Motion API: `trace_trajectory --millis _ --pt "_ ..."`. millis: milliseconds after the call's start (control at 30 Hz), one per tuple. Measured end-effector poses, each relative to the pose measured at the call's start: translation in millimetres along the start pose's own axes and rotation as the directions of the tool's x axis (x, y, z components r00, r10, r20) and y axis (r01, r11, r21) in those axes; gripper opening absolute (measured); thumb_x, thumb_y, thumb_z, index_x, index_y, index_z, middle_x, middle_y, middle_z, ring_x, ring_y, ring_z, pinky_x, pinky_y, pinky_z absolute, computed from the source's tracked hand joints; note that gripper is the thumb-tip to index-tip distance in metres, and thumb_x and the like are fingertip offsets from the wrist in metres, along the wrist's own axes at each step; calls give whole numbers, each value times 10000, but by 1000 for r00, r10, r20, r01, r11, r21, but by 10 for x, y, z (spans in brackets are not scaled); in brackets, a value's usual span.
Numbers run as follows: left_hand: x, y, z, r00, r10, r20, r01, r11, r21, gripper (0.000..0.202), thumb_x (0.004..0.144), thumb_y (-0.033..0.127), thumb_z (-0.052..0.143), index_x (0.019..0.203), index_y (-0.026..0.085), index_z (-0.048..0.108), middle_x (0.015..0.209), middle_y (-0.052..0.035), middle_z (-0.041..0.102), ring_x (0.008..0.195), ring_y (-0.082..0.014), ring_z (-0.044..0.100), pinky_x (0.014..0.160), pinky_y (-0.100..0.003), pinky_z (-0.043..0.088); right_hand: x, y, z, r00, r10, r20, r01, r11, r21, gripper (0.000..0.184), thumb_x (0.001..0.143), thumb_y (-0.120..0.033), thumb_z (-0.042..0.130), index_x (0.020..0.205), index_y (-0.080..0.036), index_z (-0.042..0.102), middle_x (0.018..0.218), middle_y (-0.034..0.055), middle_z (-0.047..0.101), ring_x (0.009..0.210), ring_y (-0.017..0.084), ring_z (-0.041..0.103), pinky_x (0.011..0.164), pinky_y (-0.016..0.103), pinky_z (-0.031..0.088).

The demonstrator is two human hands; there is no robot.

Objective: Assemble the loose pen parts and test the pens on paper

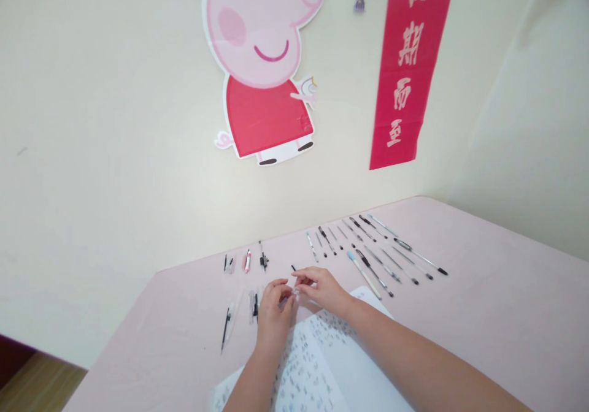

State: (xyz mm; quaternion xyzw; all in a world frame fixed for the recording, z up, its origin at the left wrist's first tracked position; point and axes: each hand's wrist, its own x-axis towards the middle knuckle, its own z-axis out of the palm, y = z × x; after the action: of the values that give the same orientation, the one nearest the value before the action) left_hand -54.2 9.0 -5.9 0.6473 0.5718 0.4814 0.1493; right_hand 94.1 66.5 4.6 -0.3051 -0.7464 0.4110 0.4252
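My left hand [276,305] and my right hand [319,286] meet over the near part of the table, fingertips pinched together. Between them is a small clear plastic pen part [296,290], mostly covered by the fingers. A short black tip [293,268] shows just beyond my right fingers; whether it is held or lies on the table I cannot tell. Just left of my left hand lie a black pen piece [256,308] and a clear piece. Farther left, a thin black refill [225,329] lies beside a clear tube.
Pens and refills [363,271] lie in two slanted rows at the right. Small groups of parts, one with a pink pen piece [248,260], lie at the back left. Printed paper sheets [313,369] lie under my forearms on the pink table [483,314]. The wall rises behind.
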Motion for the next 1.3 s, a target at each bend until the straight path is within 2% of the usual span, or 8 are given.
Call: trace_trajectory --millis 133,333,467,533,667,767,967,1300 --pt "3 8 -7 1000 26 6 -26 999 29 102 731 154 516 760 182 610 943 -72 597 877 -199 579 749 -371 499 2 6 11 1000 -11 -4 11 1000 -20 279 724 -107 587 990 -144 661 778 44 658 712 133 601 687 271 485" --pt "8 -9 -8 997 80 -18 -79 995 62 82 747 171 515 775 177 592 905 -71 609 888 -202 571 786 -375 477 33 34 -54 998 -23 -59 17 995 -95 214 787 -201 548 956 -150 669 798 51 660 719 136 590 668 264 472" --pt "8 20 -14 997 81 -14 -79 994 82 83 752 181 512 773 181 593 885 -66 618 879 -205 572 794 -384 468 58 146 -133 988 20 -153 -48 983 -175 203 785 -133 494 894 -150 664 791 46 656 702 133 577 639 250 454" --pt "6 30 -18 997 78 2 -77 993 86 91 760 181 502 781 182 591 880 -64 617 878 -202 572 799 -381 465 58 193 -163 987 35 -159 -78 959 -273 198 758 -91 489 844 -152 657 782 38 640 676 126 557 636 245 438" --pt "3 22 -16 997 71 10 -72 994 86 100 762 182 502 808 184 591 864 -62 619 859 -199 577 786 -369 470 24 169 -189 998 27 -52 -49 868 -494 166 719 -63 513 779 -165 630 781 21 603 685 122 527 673 237 404" --pt "2 6 -13 997 82 -4 -82 993 82 101 750 185 510 805 184 595 847 -60 624 836 -199 583 765 -360 479 -11 91 -178 998 30 49 5 811 -585 153 720 -69 524 791 -172 612 805 26 592 753 136 531 695 231 387" --pt "-3 5 -14 997 80 -5 -79 993 85 108 749 183 509 821 182 590 846 -59 621 830 -198 582 766 -361 477 -36 55 -134 988 46 146 63 745 -664 147 735 -89 508 823 -169 595 811 31 576 763 146 526 669 226 360" --pt "-11 -2 7 998 55 9 -56 996 69 102 758 209 508 830 187 576 853 -61 609 835 -210 576 773 -379 467 -51 84 -115 979 46 201 119 669 -734 143 764 -103 493 863 -162 578 836 49 568 768 155 532 657 236 362"
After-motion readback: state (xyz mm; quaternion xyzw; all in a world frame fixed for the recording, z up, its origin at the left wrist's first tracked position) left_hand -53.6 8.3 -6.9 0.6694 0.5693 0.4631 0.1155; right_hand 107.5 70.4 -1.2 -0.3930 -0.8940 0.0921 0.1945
